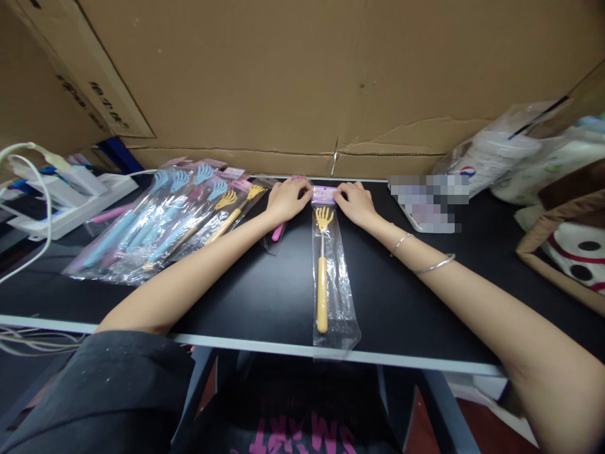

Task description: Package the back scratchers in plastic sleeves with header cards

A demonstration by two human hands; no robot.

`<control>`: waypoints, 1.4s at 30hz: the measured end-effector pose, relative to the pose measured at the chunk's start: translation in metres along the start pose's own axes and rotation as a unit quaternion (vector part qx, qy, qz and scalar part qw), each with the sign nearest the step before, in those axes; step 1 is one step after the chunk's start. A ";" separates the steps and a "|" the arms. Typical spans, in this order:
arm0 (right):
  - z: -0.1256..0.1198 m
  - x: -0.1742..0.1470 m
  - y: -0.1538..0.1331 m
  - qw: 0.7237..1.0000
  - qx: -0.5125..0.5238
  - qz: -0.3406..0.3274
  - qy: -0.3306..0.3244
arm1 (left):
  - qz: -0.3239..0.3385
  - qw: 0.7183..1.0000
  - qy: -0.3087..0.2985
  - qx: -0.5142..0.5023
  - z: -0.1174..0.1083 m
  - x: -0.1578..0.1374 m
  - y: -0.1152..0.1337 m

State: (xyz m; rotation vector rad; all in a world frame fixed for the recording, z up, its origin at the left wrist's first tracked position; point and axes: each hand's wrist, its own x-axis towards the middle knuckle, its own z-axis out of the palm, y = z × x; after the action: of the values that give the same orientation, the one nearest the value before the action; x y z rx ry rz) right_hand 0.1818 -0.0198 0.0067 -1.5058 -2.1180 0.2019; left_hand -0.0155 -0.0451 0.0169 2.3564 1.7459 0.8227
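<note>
A yellow back scratcher (322,284) in a clear plastic bag lies upright in view, its claw end away from me and the bag's bottom over the table's front edge. A purple header card (324,195) tops the bag. My left hand (289,202) has its thumb and fingers closed at the card's left edge. My right hand (355,202) pinches the right edge the same way. Partly hidden under my left hand and wrist is a bagged item with a pink handle (278,232). To the left lies a pile of bagged back scratchers (155,221), several blue and some yellow.
At the far left stands a white power strip (80,205) with plugs and cables. A pixelated flat object (425,208) lies right of my hands, with a bagged drink cup (491,157) behind. A brown-trimmed bag (567,227) sits far right. Cardboard (302,82) walls the table's back.
</note>
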 end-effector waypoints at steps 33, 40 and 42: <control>0.000 -0.003 -0.002 0.997 -0.055 -0.046 -0.004 | 0.010 1.000 0.001 0.000 0.001 0.001 -0.002; -0.001 -0.004 -0.003 0.997 -0.058 -0.045 -0.008 | 0.007 1.000 -0.005 0.001 0.000 0.001 -0.001; -0.001 -0.004 -0.004 0.997 -0.059 -0.044 -0.008 | 0.011 1.000 -0.003 0.020 0.000 0.000 0.000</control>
State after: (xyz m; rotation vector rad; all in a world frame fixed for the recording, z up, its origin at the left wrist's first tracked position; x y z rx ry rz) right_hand 0.1797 -0.0252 0.0077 -1.4770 -2.2378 0.0573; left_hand -0.0156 -0.0452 0.0169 2.4057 1.7523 0.7900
